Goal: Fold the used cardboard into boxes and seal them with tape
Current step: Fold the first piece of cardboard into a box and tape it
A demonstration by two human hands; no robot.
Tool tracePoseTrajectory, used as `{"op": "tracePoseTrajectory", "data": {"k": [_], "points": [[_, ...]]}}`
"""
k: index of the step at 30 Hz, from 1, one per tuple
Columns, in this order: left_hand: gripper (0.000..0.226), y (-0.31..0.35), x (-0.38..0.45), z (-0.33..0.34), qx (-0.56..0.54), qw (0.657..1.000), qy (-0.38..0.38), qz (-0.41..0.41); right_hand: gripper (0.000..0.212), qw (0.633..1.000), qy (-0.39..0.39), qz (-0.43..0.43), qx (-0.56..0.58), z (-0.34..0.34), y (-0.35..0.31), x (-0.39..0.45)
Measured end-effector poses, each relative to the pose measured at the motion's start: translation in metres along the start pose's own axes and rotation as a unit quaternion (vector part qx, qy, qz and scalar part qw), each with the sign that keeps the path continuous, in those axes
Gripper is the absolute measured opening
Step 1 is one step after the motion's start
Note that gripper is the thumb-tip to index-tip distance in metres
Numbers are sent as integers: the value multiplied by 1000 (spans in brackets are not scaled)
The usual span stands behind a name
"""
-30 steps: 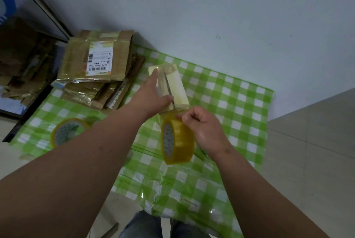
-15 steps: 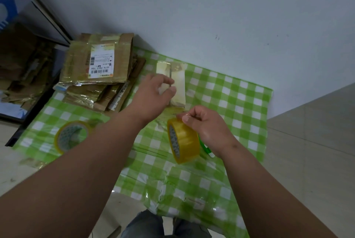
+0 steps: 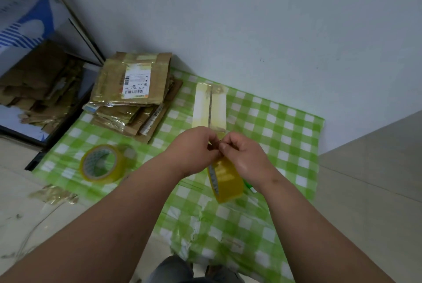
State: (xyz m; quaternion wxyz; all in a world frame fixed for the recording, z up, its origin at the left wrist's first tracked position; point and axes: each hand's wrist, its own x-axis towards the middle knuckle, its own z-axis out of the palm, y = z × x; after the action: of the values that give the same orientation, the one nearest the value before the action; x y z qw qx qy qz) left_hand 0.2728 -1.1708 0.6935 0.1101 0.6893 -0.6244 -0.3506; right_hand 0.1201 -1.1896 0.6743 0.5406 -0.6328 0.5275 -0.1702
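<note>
A person's two hands met above a green checked cloth (image 3: 285, 127) spread on the floor. The left hand (image 3: 194, 148) and right hand (image 3: 242, 155) were close together, fingertips touching, both pinching at the top of a yellow tape roll (image 3: 226, 179) that hung below them on its edge. The right hand seemed to carry the roll; the left hand's fingers appeared to pick at the loose tape end, though the end itself was too small to make out.

Just beyond the hands, almost touching the fingertips, lay a small pale box (image 3: 210, 107) on the cloth. Its long axis ran straight away from the hands toward the wall, with an open seam down the middle along that same line. Both hands sat about equally near its closest end, so tape would likely be drawn forward along the seam.

To the left of the hands rested a second tape roll (image 3: 102, 163) lying flat, its core printed green, unreadable. Farther left and beyond sat a stack of flattened cardboard (image 3: 134, 91). Its white shipping label carried barcodes and upside-down characters that looked like "5076 P803 Y66".
</note>
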Motion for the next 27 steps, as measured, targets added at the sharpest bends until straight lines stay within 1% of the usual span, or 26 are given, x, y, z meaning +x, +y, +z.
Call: {"op": "tracePoseTrajectory", "data": {"k": [3, 5, 7, 9, 11, 12, 14, 15, 17, 19, 21, 22, 24, 25, 27], "points": [[20, -1, -2, 4, 23, 1000, 8, 8, 19, 999, -3, -23, -35, 1, 2, -4], [27, -2, -4, 8, 22, 1000, 17, 8, 17, 997, 6, -43, -60, 2, 4, -6], [28, -2, -7, 12, 10, 1000, 29, 1, 14, 996, 18, -58, -69, 3, 7, -9], [26, -2, -10, 14, -33, 998, 47, -17, 10, 996, 26, -65, -60, 4, 7, -13], [26, -3, -12, 14, -116, 990, 66, -46, 9, 997, 25, -66, -39, 6, 6, -19], [25, -4, -13, 13, -151, 984, 74, -61, 20, 998, 26, -63, -19, 6, 7, -22], [22, -8, -14, 12, -207, 969, 93, -93, 54, 998, 29, -19, 60, 0, 7, -25], [20, -11, -15, 11, -244, 957, 107, -112, 60, 995, 24, 8, 93, -5, 8, -25], [17, -17, -16, 10, -333, 922, 130, -151, 54, 993, -26, 26, 115, -16, 12, -23], [18, -21, -18, 9, -400, 889, 134, -178, 54, 991, -75, 33, 106, -21, 15, -22], [15, -22, -20, 9, -452, 859, 136, -198, 55, 990, -100, 33, 95, -24, 18, -19], [14, -22, -21, 8, -473, 847, 136, -202, 49, 989, -109, 29, 96, -25, 20, -18], [13, -23, -22, 6, -495, 835, 132, -202, 29, 985, -128, 23, 115, -31, 20, -16], [12, -24, -22, 5, -496, 836, 128, -199, 25, 982, -140, 22, 127, -33, 20, -16], [11, -24, -24, 4, -490, 842, 119, -194, 24, 977, -158, 18, 140, -39, 20, -15]]}}
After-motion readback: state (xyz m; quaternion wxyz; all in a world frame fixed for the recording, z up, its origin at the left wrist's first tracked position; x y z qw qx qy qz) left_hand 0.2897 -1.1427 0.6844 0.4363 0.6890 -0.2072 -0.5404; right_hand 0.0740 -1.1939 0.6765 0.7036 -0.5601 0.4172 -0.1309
